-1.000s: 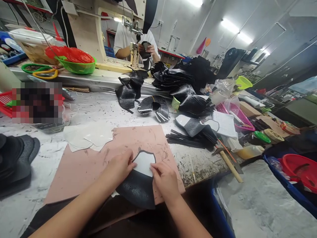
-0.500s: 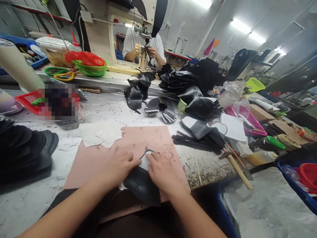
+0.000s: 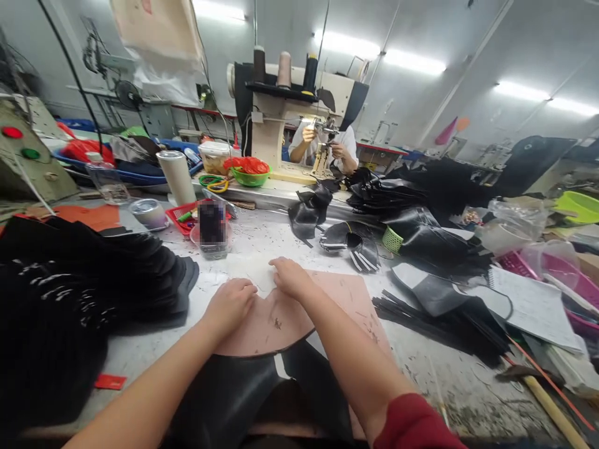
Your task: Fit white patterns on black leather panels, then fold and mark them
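My left hand (image 3: 231, 304) and my right hand (image 3: 290, 277) rest close together at the far left corner of a pink mat (image 3: 349, 299). Both touch a small stack of white lining pieces (image 3: 250, 269) that lies half on the mat. The right fingertips press down on the white stack; the left fingers are curled at its near edge. A curved black leather piece (image 3: 229, 393) lies at the near edge of the bench, between my forearms, with neither hand on it.
A tall stack of black pieces (image 3: 93, 280) fills the left. A blurred jar (image 3: 213, 227) stands beyond the hands. Black leather piles (image 3: 421, 237), black strips (image 3: 421, 318), a notebook (image 3: 528, 305) and a hammer (image 3: 543, 390) lie right. A person (image 3: 344, 149) works behind a sewing machine (image 3: 290, 118).
Both hands left the black leather piece with its white insert and reached forward and left to the white lining stack. The view tilted up and turned left.
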### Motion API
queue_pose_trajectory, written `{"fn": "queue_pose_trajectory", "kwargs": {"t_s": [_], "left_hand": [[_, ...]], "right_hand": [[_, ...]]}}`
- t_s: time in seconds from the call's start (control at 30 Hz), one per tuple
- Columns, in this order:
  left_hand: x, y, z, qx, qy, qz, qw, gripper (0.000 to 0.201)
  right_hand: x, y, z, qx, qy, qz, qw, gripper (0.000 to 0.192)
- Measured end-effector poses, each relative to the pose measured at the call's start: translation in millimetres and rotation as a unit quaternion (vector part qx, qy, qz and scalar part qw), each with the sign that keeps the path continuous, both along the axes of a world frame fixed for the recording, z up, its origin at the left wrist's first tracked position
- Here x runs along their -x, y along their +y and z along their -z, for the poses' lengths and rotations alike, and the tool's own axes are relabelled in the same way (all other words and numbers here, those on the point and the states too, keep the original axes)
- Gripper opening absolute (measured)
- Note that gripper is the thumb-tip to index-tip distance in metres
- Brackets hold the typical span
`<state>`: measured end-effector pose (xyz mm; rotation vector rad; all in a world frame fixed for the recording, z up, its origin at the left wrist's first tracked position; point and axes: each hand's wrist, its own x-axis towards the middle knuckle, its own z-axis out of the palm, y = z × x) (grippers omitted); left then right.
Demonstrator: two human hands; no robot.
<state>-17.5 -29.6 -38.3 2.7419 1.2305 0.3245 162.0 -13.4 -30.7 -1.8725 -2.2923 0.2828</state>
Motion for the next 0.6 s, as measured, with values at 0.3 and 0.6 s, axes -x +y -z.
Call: {"fn": "queue_pose_trajectory", "kwargs": {"t_s": [0.3, 0.6], "left_hand": [[1.2, -5.3, 13.5, -0.038, 0.007, -0.033, 0.999, 0.023], [31.2, -18.2, 1.2, 0.031, -0.058, -0.033, 0.997, 0.027]], "right_hand": [[15.4, 34.1, -12.9, -0.011, 0.008, -0.03, 0.999, 0.016], [-63.2, -70.1, -42.8, -0.202, 0.247, 0.155, 0.935, 0.03]]}}
